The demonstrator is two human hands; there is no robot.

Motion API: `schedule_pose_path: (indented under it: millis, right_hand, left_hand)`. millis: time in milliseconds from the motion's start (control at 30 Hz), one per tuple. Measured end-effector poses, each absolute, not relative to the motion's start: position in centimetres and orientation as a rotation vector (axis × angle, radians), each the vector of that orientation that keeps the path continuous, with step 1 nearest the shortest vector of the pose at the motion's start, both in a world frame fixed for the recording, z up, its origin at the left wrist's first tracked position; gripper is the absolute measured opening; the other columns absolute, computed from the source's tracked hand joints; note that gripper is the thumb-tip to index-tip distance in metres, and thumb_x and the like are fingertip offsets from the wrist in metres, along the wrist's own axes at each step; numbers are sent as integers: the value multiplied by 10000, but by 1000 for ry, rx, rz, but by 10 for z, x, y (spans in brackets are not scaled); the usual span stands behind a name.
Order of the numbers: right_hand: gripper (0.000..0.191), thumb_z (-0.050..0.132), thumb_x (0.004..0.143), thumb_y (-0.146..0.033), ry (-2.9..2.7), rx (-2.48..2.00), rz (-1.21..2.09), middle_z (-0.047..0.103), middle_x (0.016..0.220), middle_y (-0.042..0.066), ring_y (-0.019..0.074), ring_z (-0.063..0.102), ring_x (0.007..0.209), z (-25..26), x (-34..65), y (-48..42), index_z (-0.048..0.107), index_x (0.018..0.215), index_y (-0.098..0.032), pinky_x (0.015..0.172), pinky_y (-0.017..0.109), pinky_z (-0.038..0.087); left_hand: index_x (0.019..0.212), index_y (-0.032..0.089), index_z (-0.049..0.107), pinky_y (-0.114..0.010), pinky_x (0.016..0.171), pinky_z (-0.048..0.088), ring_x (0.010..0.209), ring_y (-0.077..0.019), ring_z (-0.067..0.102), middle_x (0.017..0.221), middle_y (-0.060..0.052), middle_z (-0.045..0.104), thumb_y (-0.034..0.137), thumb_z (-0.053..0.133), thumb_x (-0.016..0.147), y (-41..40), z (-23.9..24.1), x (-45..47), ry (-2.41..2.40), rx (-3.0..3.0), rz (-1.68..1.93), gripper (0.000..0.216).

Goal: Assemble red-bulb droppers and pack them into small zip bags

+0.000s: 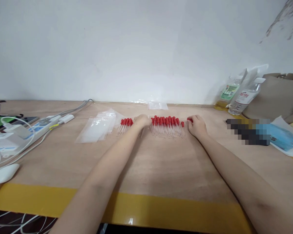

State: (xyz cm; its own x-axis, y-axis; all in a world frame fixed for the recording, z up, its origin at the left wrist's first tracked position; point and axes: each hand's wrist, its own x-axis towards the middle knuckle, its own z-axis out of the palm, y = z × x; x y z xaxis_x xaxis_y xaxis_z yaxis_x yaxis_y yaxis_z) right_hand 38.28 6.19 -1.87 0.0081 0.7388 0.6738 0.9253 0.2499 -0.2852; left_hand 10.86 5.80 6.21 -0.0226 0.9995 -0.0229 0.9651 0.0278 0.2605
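While both arms stretch out over the wooden desk (171, 169), the droppers (163, 121) sit in a row on the far side, red bulbs pointing at the wall (127, 48) and clear tips pointing to the near side. There's a smaller bunch on the left and a bigger one on the right, with the left hand (143, 121) down between them. Its fingers are mostly tucked out of sight, so I can't tell if it's gripping anything.

The right hand (197, 126) is just past the right end of the row, fingers curled and narrow. Some red shows right at the fingertips, looks like a bulb, but can't tell whether it's actually pinched or just touched.

Clear bags (91, 130) lie overlapping to the left of the row, plus a small one (158, 106) flat by the wall. Far left is a power strip (36, 129) with plugs and cables. Over on the far right, two bottles (245, 97) stand by a beige bag (275, 97), and nearer there's a blue pack (284, 138) beside something black and pixelated. Yellow tape (180, 208) runs along the near edge
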Motion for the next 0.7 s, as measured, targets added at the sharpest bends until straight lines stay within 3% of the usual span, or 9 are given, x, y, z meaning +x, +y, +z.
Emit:
schedule_pose_path:
  millis: [100,233,433,700]
  right_hand:
    - [232,402,820,-232,-1738,-1382,-267,565,934,122,220,529,842,-12,367,48,570,952,-143,772,356,422]
    - [235,437,834,-247,-1896,-1123,-88,566,943,105,199,543,850,-4,328,14,550,1021,-161,767,336,450]
    - [166,478,828,-224,-1987,-943,93,551,844,63,177,541,799,-4,284,-21,596,942,-199,712,325,465]
    - [201,463,841,-230,-2035,-892,193,580,881,56,166,557,814,-2,273,-31,601,987,-222,710,316,473]
  left_hand:
    - [731,125,598,-279,623,441,730,-217,602,758,-110,637,357,417,800,41,68,90,1937,2189,344,302]
    - [882,150,519,-243,649,436,720,-142,568,816,-52,611,260,381,849,8,57,65,1570,2454,580,180]
    - [1065,155,501,-292,748,453,843,-157,558,959,-79,587,163,364,874,-20,13,50,1102,2718,1006,235]
    - [1066,173,544,-285,774,472,885,-148,559,978,-72,575,154,385,875,-21,-2,52,982,2774,1095,249]
